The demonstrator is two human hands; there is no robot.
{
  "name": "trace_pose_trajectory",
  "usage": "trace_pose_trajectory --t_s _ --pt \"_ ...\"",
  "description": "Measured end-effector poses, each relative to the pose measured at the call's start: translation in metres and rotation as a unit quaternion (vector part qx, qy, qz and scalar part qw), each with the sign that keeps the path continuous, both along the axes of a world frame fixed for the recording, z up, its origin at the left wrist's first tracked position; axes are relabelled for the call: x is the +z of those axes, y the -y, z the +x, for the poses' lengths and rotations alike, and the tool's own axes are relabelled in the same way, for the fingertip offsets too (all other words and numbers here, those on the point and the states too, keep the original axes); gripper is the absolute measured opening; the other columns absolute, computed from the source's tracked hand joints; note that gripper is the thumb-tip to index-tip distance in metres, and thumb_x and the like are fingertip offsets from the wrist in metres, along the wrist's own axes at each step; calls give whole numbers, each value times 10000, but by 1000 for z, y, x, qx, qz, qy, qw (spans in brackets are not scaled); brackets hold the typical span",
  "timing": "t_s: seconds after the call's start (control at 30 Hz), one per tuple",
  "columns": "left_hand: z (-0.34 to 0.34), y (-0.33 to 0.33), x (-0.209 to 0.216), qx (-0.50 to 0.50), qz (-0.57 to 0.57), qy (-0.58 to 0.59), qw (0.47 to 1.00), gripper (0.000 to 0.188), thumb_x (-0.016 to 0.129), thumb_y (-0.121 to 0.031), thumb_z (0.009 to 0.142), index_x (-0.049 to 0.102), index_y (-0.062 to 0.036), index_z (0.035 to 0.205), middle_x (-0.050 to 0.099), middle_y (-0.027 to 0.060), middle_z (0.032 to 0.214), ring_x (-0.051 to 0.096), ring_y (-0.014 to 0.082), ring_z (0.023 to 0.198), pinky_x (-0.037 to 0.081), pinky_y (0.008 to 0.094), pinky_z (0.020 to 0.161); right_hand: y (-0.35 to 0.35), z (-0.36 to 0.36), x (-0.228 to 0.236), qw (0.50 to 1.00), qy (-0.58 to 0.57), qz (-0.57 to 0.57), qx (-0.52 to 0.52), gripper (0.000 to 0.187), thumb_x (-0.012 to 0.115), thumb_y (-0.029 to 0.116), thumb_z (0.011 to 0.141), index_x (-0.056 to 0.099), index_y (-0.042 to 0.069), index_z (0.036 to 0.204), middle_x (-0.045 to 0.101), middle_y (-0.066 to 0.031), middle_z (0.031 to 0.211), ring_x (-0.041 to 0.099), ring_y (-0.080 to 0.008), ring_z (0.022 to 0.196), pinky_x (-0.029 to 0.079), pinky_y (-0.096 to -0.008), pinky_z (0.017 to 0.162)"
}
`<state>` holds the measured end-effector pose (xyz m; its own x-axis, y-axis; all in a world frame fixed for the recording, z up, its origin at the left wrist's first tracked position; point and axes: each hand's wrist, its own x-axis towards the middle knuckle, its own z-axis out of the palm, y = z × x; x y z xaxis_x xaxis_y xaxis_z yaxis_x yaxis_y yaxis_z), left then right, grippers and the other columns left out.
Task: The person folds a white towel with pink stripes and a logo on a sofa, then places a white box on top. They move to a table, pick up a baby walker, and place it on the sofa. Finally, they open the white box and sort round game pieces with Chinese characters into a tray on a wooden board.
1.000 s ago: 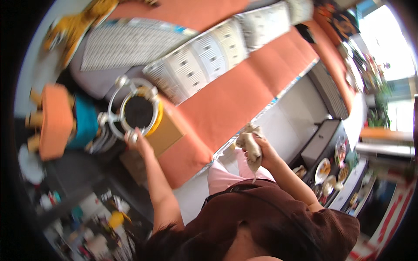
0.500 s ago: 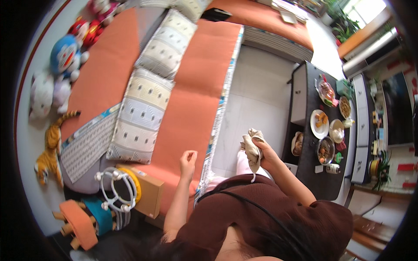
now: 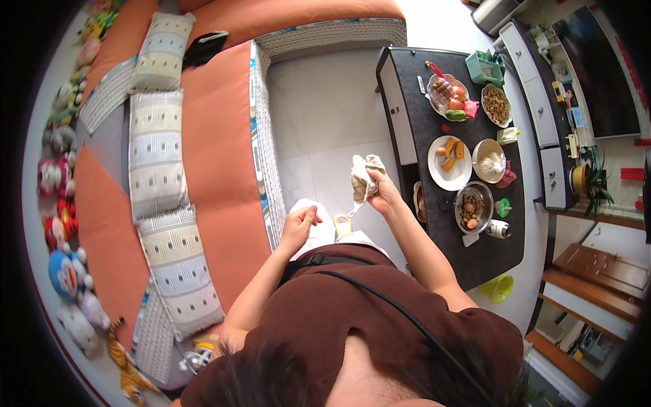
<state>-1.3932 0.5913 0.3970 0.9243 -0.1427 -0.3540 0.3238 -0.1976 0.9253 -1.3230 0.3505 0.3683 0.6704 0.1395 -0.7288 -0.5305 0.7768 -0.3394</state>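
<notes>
My right hand (image 3: 385,192) grips a crumpled, pale beige cloth (image 3: 363,178) in front of my body, above the floor. Folds of the cloth bunch above the fingers, and a thin end dangles below. To the left, my left hand (image 3: 299,227) is raised over my lap with its fingers curled in. Whether anything is inside that hand is hidden. The two hands are apart, and the left one does not touch the cloth.
On the right stands a dark coffee table (image 3: 413,88) bearing a fruit plate (image 3: 449,98), a white plate (image 3: 449,163) and a steel bowl (image 3: 475,207). An orange-covered sofa (image 3: 220,136) with patterned cushions (image 3: 157,152) runs along the left. Plush toys line the wall behind it.
My view has turned to the right, so the coffee table sits nearer the middle. My right hand keeps hold of the cloth. The left hand is now closer to it, still curled.
</notes>
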Motion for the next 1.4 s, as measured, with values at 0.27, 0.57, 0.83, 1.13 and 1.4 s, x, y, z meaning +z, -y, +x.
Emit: trace_pose_trajectory --t_s 0.27,0.57,0.83,1.13,1.4 --pt "219 -4 -29 -122 82 15 989 248 464 -172 951 566 10 816 624 82 684 570 141 662 444 276 642 14 163 -67 990 -38 -94 -99 319 524 38 876 451 58 1185 568 -102 1075 608 -235 944 547 -391 770" --pt "453 94 5 -194 11 -43 980 211 570 -138 906 594 44 803 575 37 613 542 77 528 435 223 484 50 339 -39 968 27 -140 -207 365 549 -22 843 433 49 1182 569 -104 1079 613 -217 941 552 -345 755" --pt "592 217 -93 -206 4 -61 977 414 584 -189 900 439 -91 1276 582 50 972 558 125 880 487 258 707 90 456 -94 951 2 -267 -155 537 569 -34 802 351 21 1290 537 -127 1151 571 -222 1022 500 -307 826" --pt "694 280 -189 -145 -25 -346 927 255 621 -30 780 593 -11 1032 636 55 903 608 129 778 499 267 703 200 453 -224 608 -129 -772 128 319 511 92 879 478 4 1183 501 -134 1206 505 -261 1095 438 -322 880" --pt "708 299 -232 -272 -11 -399 876 286 627 -60 798 589 -30 1080 634 42 923 593 112 819 484 250 743 257 477 -294 314 -245 -883 248 82 543 128 809 466 112 785 467 -53 802 501 -213 761 427 -340 653"
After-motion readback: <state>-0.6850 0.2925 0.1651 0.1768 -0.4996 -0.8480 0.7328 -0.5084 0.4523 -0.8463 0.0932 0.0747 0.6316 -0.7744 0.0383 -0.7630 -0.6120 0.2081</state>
